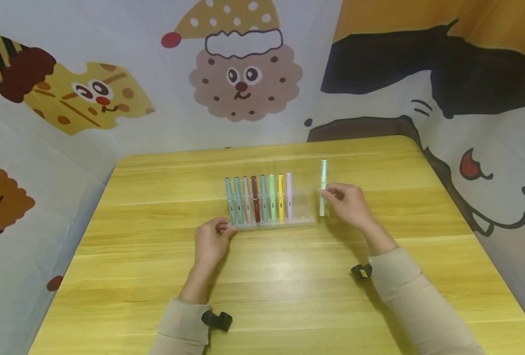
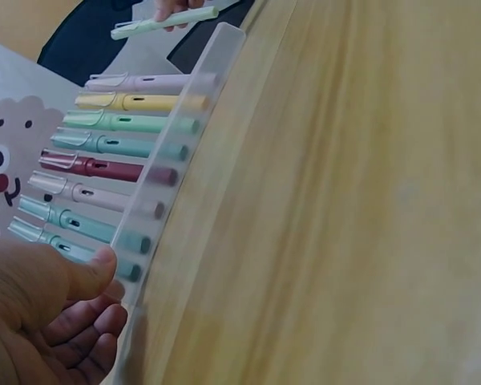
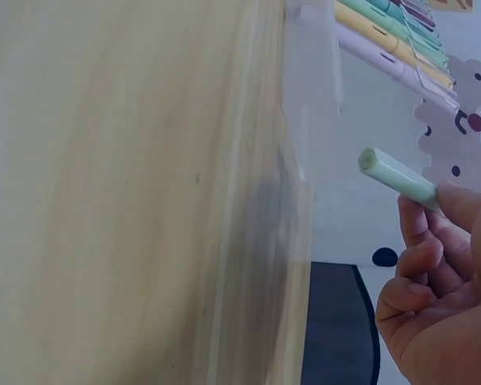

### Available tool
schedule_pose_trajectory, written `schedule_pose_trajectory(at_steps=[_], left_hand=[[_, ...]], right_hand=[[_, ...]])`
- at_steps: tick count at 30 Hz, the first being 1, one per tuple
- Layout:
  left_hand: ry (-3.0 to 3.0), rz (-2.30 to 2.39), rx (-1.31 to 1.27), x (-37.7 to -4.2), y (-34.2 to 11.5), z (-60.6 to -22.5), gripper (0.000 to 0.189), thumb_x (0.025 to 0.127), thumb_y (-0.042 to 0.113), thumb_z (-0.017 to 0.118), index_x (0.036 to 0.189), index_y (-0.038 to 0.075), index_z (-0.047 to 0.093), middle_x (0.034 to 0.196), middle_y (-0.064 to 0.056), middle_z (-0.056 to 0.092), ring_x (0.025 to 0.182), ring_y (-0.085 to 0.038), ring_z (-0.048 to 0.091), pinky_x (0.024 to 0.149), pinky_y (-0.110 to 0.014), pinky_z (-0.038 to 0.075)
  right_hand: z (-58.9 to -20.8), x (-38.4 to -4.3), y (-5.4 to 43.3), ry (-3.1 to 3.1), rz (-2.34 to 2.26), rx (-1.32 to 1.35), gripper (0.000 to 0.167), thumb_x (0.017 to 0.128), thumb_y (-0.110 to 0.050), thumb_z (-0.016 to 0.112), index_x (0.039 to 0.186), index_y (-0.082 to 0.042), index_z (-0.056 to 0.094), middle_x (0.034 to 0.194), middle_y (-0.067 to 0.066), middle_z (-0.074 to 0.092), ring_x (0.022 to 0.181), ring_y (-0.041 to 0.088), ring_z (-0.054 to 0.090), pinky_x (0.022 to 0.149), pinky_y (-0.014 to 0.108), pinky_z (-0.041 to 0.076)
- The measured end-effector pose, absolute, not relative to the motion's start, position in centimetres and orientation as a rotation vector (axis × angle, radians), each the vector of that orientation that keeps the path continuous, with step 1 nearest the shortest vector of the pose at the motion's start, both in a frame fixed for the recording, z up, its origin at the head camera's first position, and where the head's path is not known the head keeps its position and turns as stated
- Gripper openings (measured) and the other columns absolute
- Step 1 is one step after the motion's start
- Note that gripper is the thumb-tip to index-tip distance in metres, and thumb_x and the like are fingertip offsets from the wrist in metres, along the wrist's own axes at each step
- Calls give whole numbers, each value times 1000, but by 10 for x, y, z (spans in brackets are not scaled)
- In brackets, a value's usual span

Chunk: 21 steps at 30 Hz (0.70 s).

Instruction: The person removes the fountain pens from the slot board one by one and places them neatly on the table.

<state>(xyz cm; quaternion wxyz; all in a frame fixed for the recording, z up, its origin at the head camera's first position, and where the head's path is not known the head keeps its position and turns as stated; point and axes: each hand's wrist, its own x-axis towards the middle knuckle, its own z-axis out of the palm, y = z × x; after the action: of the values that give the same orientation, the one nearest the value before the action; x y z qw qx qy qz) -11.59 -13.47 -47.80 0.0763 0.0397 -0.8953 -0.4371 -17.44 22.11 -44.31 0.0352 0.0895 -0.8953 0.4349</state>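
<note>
A clear pen stand [image 1: 304, 221] holds several capped pens in a row, among them a dark red pen [image 1: 256, 199], a yellow pen [image 1: 281, 197] and a lilac pen [image 1: 289, 196] at the right end of the row. My left hand [image 1: 211, 240] pinches the stand's left end between thumb and fingers, as the left wrist view shows up close. To the right of the stand, my right hand [image 1: 348, 202] holds a pale green pen [image 1: 323, 170] upright between thumb and fingers. In the right wrist view its rounded end [image 3: 370, 161] sticks out past the fingertips.
The stand rests on a wood-grain table [image 1: 262, 291], toward its far side. Behind the table hangs a cloth [image 1: 156, 133] printed with cartoon figures. A black wrist device [image 1: 217, 320] sits at the left cuff, another [image 1: 362, 271] at the right.
</note>
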Motion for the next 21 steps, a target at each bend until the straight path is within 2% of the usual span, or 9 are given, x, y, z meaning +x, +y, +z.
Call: schedule_pose_trajectory(at_steps=[12, 17, 21], left_hand=[[-2678, -1313, 112, -117, -135, -478, 20, 85, 9, 83, 100, -3, 75, 86, -11, 74, 78, -23, 70, 71, -35, 61], [-2683, -1305, 104, -118, -136, -477, 20, 85, 9, 83, 99, -3, 75, 86, -11, 75, 78, -23, 70, 72, -35, 61], [-2683, -1302, 101, -118, -136, -476, 20, 85, 10, 83, 99, -3, 76, 86, -11, 75, 78, -23, 71, 72, -35, 61]], right_hand=[[-449, -179, 231, -2768, 1340, 250, 25, 101, -19, 66, 110, 4, 72, 107, 22, 73, 94, 35, 68, 87, 51, 57], [-452, -181, 233, -2807, 1343, 232, 29, 102, -22, 64, 113, 4, 71, 108, 22, 72, 94, 34, 68, 86, 49, 58], [-454, -184, 234, -2831, 1342, 229, 30, 103, -24, 63, 114, 3, 71, 105, 21, 72, 88, 30, 68, 81, 43, 58]])
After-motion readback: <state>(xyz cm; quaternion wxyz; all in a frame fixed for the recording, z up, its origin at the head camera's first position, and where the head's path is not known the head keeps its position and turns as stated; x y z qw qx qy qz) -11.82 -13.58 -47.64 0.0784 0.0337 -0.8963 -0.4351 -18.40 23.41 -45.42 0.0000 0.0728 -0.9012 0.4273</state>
